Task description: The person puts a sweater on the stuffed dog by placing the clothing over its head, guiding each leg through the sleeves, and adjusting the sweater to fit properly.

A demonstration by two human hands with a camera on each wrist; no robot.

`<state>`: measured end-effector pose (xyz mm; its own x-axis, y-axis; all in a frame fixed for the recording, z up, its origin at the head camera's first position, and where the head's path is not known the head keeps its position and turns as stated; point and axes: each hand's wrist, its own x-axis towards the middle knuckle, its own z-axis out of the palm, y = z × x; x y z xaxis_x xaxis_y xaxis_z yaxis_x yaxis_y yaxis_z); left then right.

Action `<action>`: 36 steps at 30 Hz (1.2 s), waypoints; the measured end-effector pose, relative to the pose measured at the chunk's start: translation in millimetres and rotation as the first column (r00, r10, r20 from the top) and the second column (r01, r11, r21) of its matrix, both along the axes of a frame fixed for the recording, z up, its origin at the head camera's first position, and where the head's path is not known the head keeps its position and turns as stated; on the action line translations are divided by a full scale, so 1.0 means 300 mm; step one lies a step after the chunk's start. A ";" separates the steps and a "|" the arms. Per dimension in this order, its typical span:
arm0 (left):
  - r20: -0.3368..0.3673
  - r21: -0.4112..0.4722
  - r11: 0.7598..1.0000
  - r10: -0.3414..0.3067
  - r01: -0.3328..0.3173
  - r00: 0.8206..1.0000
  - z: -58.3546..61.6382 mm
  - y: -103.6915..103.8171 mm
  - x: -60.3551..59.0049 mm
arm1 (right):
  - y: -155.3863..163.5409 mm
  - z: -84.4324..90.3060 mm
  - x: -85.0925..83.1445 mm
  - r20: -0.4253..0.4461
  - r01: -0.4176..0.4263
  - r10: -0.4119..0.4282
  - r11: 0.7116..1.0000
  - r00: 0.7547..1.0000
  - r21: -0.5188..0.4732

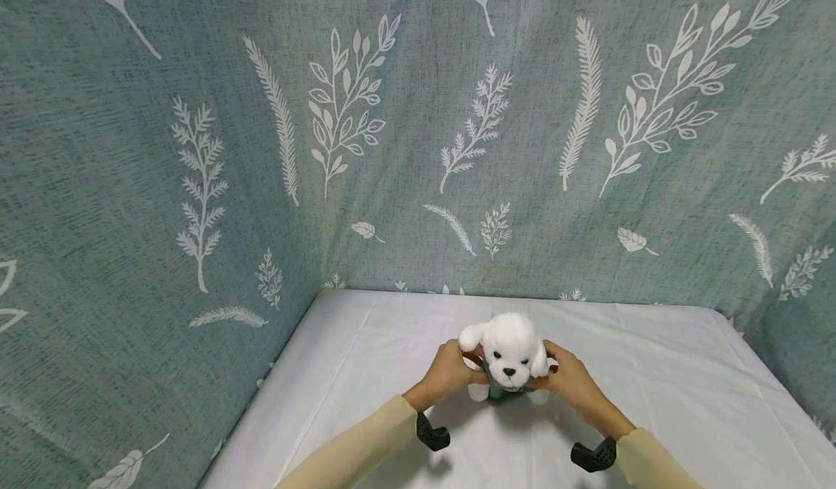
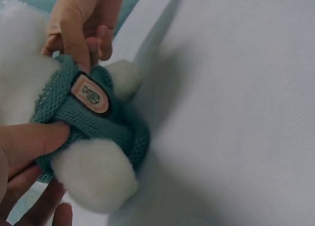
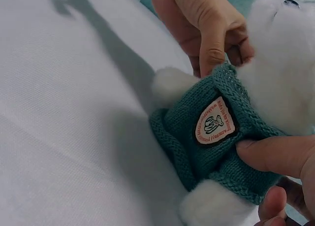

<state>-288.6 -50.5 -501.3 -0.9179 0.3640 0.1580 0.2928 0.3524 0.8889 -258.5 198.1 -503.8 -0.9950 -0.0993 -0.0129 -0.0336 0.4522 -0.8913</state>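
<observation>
A white plush dog (image 1: 512, 333) in a knitted teal sweater (image 2: 101, 125) is held upright between both hands, its face toward the head camera. My left hand (image 1: 451, 369) grips one side of its body, thumb pressed into the sweater front. From the opposite side my right hand (image 1: 573, 380) holds it the same way, thumb on the knit beside a pale patch (image 3: 215, 122) with a dark border. White fluffy paws (image 2: 96, 174) stick out below the hands. Whether the toy's underside touches the table cannot be told; its back is hidden.
A white cloth (image 1: 366, 373) covers the table, with faint creases. Teal curtains (image 1: 405, 170) printed with white leaves stand behind the table and along its sides. Dark devices (image 1: 432, 432) are worn at both wrists, below cream sleeves (image 1: 359, 445).
</observation>
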 end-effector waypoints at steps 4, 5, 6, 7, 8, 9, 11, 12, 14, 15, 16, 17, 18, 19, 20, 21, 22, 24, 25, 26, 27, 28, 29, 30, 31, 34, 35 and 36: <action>-0.021 -0.009 1.000 0.010 -0.010 1.000 -0.012 0.000 0.003 | -0.006 -0.003 0.003 -0.014 0.014 -0.014 1.000 1.000 0.025; -0.027 -0.011 1.000 0.009 -0.009 1.000 -0.015 0.001 0.003 | -0.007 -0.002 0.004 -0.017 0.020 -0.020 0.999 1.000 0.031; -0.033 -0.015 1.000 0.008 -0.009 0.999 -0.017 0.001 0.003 | -0.007 -0.002 0.006 -0.020 0.025 -0.024 0.999 1.000 0.040; -0.031 -0.011 1.000 0.005 -0.005 1.000 -0.021 0.002 0.004 | -0.007 -0.002 0.008 -0.021 0.028 -0.027 0.998 0.999 0.048; -0.030 -0.007 1.000 0.001 -0.001 1.000 -0.024 0.003 0.004 | -0.005 -0.001 0.011 -0.022 0.028 -0.027 0.998 0.999 0.056; -0.031 -0.004 1.000 -0.004 0.004 1.000 -0.027 0.003 0.005 | -0.003 -0.001 0.013 -0.022 0.024 -0.023 0.998 1.000 0.062; -0.030 0.006 1.000 -0.020 0.020 0.999 -0.033 0.004 0.005 | 0.003 0.002 0.017 -0.021 0.011 -0.010 0.998 1.000 0.061; -0.029 0.013 0.999 -0.031 0.031 0.999 -0.036 0.003 0.004 | 0.007 0.004 0.018 -0.021 0.003 -0.002 0.998 1.000 0.061; -0.021 0.026 0.998 -0.059 0.060 0.998 -0.038 -0.001 0.004 | 0.016 0.006 0.018 -0.020 -0.012 0.013 0.998 1.000 0.061; -0.021 0.022 0.997 -0.075 0.075 0.997 -0.038 -0.005 0.004 | 0.021 0.007 0.017 -0.015 -0.022 0.023 0.998 1.000 0.057; -0.014 0.021 0.995 -0.095 0.095 0.995 -0.036 -0.011 0.004 | 0.025 0.009 0.016 -0.012 -0.030 0.031 0.998 0.999 0.052; -0.012 0.014 0.993 -0.114 0.114 0.993 -0.033 -0.019 0.003 | 0.031 0.010 0.015 -0.008 -0.040 0.040 0.998 0.999 0.053; -0.010 0.000 0.992 -0.128 0.128 0.992 -0.028 -0.028 0.002 | 0.036 0.011 0.014 -0.006 -0.045 0.046 0.998 0.999 0.051; 0.001 -0.007 0.990 -0.140 0.140 0.990 -0.019 -0.039 0.001 | 0.043 0.012 0.014 -0.006 -0.053 0.054 0.997 0.999 0.053; 0.013 -0.017 0.988 -0.154 0.154 0.988 -0.011 -0.051 -0.001 | 0.050 0.015 0.014 -0.004 -0.060 0.060 0.997 0.998 0.050; 0.025 -0.027 0.987 -0.158 0.158 0.987 0.000 -0.063 -0.005 | 0.059 0.017 0.014 -0.003 -0.071 0.071 0.996 0.997 0.044; 0.040 -0.029 0.986 -0.161 0.162 0.986 0.012 -0.075 -0.009 | 0.067 0.021 0.015 -0.004 -0.078 0.078 0.996 0.997 0.041; 0.064 -0.039 0.986 -0.158 0.161 0.985 0.042 -0.098 -0.019 | 0.083 0.028 0.018 -0.007 -0.085 0.085 0.996 0.996 0.042; 0.076 -0.037 0.985 -0.165 0.168 0.983 0.059 -0.108 -0.025 | 0.092 0.032 0.020 -0.004 -0.088 0.088 0.995 0.996 0.042; 0.077 -0.047 0.983 -0.173 0.176 0.982 0.076 -0.117 -0.031 | 0.099 0.037 0.022 0.000 -0.088 0.089 0.995 0.996 0.040; 0.070 -0.061 0.981 -0.178 0.182 0.982 0.096 -0.123 -0.036 | 0.106 0.040 0.023 0.003 -0.090 0.090 0.995 0.996 0.042; 0.060 -0.077 0.978 -0.190 0.194 0.980 0.115 -0.128 -0.041 | 0.111 0.043 0.026 0.008 -0.090 0.090 0.995 0.996 0.042; 0.047 -0.097 0.973 -0.205 0.209 0.978 0.136 -0.133 -0.044 | 0.116 0.046 0.028 0.015 -0.088 0.087 0.995 0.996 0.045; 0.027 -0.123 0.967 -0.220 0.222 0.975 0.157 -0.134 -0.045 | 0.119 0.048 0.030 0.020 -0.087 0.086 0.995 0.996 0.043; 0.003 -0.151 0.961 -0.232 0.230 0.973 0.177 -0.133 -0.047 | 0.122 0.049 0.033 0.025 -0.088 0.087 0.995 0.996 0.041; -0.074 -0.250 0.941 -0.253 0.228 0.965 0.236 -0.113 -0.043 | 0.129 0.049 0.038 0.030 -0.090 0.089 0.995 0.996 0.039; -0.101 -0.280 0.933 -0.260 0.224 0.960 0.255 -0.100 -0.040 | 0.131 0.050 0.039 0.030 -0.091 0.090 0.995 0.995 0.038; -0.127 -0.311 0.926 -0.263 0.214 0.956 0.274 -0.086 -0.035 | 0.134 0.051 0.040 0.027 -0.094 0.093 0.995 0.995 0.036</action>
<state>-299.1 -76.3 -419.1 -0.7685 0.6215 0.1520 0.5325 0.4896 0.6904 -246.4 238.2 -488.5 -0.9807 -0.1905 -0.0437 -0.0545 0.4813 -0.8749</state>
